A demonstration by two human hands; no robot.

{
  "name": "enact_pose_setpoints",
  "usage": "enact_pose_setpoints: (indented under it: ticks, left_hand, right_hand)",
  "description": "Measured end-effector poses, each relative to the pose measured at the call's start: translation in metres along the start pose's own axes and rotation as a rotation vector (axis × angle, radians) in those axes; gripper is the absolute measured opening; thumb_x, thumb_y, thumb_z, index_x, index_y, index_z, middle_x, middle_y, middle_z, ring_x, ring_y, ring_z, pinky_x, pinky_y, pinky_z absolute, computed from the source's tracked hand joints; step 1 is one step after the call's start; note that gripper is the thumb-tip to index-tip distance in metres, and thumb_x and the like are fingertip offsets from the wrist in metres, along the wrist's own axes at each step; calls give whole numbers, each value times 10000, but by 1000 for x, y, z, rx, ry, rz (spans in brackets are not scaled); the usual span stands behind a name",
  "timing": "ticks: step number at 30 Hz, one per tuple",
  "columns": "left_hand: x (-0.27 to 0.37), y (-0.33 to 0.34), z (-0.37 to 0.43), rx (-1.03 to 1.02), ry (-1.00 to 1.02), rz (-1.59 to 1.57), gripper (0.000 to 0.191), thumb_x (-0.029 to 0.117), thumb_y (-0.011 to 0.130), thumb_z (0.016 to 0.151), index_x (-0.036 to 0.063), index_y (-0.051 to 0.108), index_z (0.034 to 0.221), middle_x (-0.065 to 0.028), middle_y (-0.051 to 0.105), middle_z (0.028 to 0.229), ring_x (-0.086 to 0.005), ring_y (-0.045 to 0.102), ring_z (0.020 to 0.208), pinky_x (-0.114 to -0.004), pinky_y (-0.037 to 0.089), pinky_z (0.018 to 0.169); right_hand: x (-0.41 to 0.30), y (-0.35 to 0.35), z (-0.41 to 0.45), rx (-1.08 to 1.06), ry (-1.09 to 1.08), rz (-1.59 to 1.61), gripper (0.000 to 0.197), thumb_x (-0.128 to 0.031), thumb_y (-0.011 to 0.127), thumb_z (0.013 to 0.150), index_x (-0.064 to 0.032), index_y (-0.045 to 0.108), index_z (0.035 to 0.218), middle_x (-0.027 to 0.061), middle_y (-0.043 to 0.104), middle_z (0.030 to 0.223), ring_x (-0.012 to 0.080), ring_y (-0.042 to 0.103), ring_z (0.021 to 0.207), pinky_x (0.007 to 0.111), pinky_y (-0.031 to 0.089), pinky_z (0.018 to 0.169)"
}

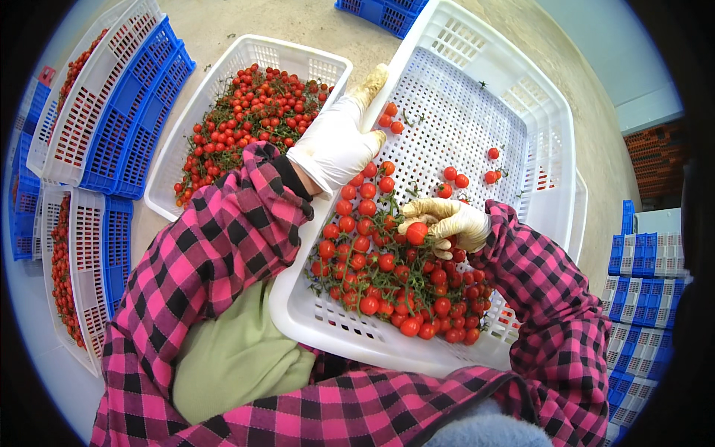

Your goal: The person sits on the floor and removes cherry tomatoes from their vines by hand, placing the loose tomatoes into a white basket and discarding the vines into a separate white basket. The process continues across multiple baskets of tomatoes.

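Observation:
A large white plastic crate (290, 290) with a perforated floor lies tilted before me. My left hand (341, 137), in a white glove with stained fingertips, grips its left rim, the thumb on the inner side. Vine cherry tomatoes (385, 261) on green stems are heaped in the near end of the crate. Over this heap my right hand (447, 223), in a yellowed glove, has its fingers curled around a red cherry tomato (416, 233); its palm side is partly hidden. A few loose tomatoes (444, 190) and stem scraps (413, 117) lie farther up the crate floor.
At the left, another white crate (162, 195) holds many cherry tomatoes. White crates of tomatoes (95, 112) and blue crates (139, 112) stand along the far left. A blue crate (382, 14) is on the floor ahead. Blue and white crates (642, 302) are stacked at the right.

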State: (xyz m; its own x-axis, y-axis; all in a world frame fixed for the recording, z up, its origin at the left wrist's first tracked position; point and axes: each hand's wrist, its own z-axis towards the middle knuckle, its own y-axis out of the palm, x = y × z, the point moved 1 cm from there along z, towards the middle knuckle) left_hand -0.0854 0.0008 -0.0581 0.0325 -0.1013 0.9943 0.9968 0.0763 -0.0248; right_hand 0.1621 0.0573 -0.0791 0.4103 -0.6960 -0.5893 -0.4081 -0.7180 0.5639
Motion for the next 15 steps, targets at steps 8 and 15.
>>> enact_pose_setpoints:
  ticks: [8, 15]
  left_hand:
    - [-2, 0, 0, 59, 88, 135, 665, 4, 534, 788, 28, 269, 1397, -148, 473, 1276, -188, 491, 1074, -268, 384, 927]
    - [0, 0, 1, 13, 10, 58, 690, -56, 517, 787, 37, 242, 1413, -117, 415, 1340, -158, 408, 1205, -260, 311, 1014]
  right_hand:
    - [2, 10, -8, 56, -27, -236, 646, 27, 617, 727, -70, 397, 1327, 69, 557, 1156, 78, 518, 699, 212, 438, 587]
    - [6, 25, -8, 6, -54, -559, 683, 89, 628, 702, -107, 421, 1322, 6, 557, 1077, 39, 421, 744, 178, 389, 726]
